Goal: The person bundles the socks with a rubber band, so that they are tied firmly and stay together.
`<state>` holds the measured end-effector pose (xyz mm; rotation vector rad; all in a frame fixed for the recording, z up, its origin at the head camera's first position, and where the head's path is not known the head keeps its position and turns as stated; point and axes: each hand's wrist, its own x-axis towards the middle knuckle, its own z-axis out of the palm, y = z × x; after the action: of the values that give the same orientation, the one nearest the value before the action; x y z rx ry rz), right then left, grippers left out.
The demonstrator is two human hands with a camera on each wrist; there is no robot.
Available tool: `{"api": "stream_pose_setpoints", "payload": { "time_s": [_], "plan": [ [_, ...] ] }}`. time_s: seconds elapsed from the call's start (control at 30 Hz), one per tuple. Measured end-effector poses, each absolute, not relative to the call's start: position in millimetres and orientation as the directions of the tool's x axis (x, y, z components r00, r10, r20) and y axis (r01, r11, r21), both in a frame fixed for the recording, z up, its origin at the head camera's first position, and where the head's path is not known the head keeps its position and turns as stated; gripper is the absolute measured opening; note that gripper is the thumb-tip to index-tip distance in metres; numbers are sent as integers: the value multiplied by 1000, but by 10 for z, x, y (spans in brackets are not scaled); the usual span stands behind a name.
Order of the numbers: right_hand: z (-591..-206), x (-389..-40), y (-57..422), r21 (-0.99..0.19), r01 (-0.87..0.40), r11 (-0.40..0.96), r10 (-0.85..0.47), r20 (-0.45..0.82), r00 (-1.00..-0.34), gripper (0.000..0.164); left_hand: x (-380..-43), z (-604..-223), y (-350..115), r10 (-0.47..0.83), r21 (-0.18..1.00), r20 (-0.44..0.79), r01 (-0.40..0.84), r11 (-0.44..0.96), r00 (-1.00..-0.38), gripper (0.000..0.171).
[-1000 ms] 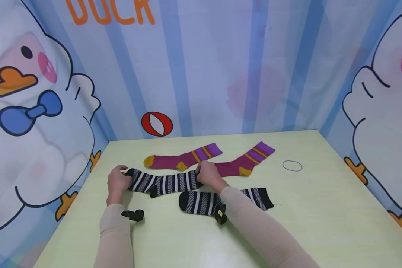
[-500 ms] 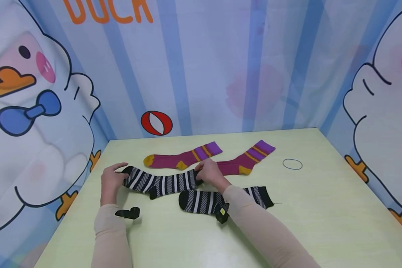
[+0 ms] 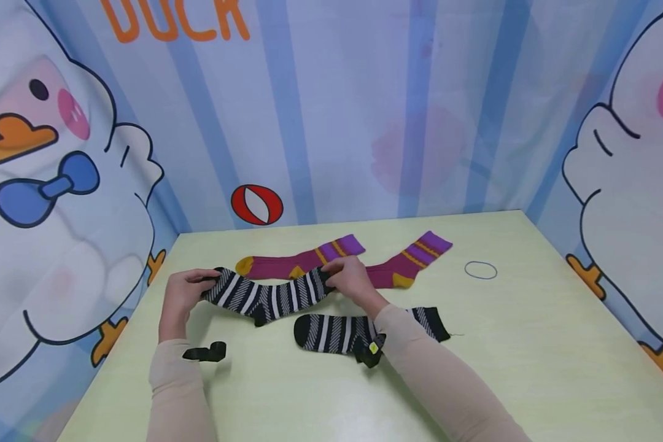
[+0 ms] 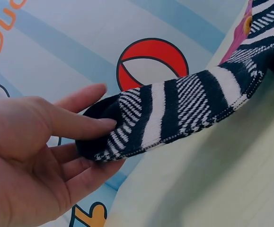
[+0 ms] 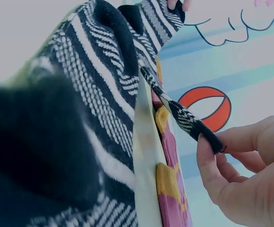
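A black-and-white striped sock (image 3: 267,299) is held by both ends, its heel sagging in the middle. My left hand (image 3: 183,296) pinches its black toe between thumb and fingers, seen closely in the left wrist view (image 4: 96,127). At the other end, my right hand (image 3: 352,281) pinches the black cuff, which looks thin and edge-on in the right wrist view (image 5: 210,137). A second striped sock (image 3: 331,333) lies flat nearer to me, partly covered by my right forearm.
Behind the held sock, two maroon socks with yellow heels lie on the table: the left one (image 3: 276,267) and the right one (image 3: 406,267). A thin blue ring (image 3: 480,270) lies at the right. Printed cloth walls (image 3: 342,110) enclose the table (image 3: 530,344).
Both hands have raised the striped sock's ends, and its middle now sags. The left hand has shifted slightly left. The other socks lie where they were.
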<state>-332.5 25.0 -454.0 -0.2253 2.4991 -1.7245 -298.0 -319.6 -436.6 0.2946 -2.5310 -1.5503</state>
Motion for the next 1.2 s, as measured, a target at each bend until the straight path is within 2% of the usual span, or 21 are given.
{"api": "stream_pose_setpoints", "payload": {
  "time_s": [0.2,0.47,0.73,1.0,1.2],
  "plan": [
    [-4528,-3306,369,-959,-23,282,-218,-41,-975,29,-2966,-4381,-3194,-219,896,21,-79,438,-976,32],
    [-4403,-3252,548,-965,41,259,-267,-112,-957,35,-2976,-4365,-3147,-161,882,13,-65,466,-987,33],
    [-4368,-3181,775,-954,-25,298,-271,-60,-961,36,-3009,-4363,-3050,-45,879,-30,-48,475,-999,33],
    [-4383,-3154,1045,-944,-75,321,-308,-29,-951,38,-3024,-4285,-2977,-14,874,-73,-70,481,-997,33],
    [-4396,-3136,1373,-926,-94,366,-321,-31,-947,40,-3066,-4285,-2810,67,872,-84,-41,489,-994,33]
  ]
}}
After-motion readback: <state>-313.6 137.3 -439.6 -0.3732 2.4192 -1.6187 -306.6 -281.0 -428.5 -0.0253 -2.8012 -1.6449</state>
